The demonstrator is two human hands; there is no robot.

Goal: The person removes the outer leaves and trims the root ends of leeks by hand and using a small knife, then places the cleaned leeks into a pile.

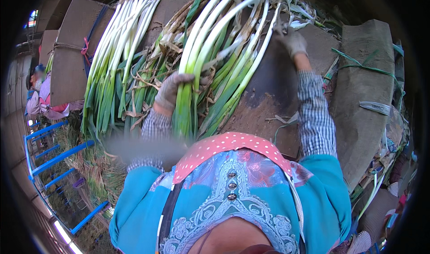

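Observation:
My left hand, in a dirty pale glove, grips the green part of several long green onions. Their white shanks point away from me. My right hand, also gloved, is at the far right by the root end of an onion; a small dark, shiny thing shows at its fingers, too blurred to name. Between my hands lie more onions with dry, brown outer leaves. To the left is a pile of cleaner, white-shanked onions. Everything rests on a soil-covered work surface.
Brown panels stand at the left and right, tied with cord. Peeled leaf scraps lie at the far edge. Blue metal rails and more onions are at lower left. Another person is beyond the left panel.

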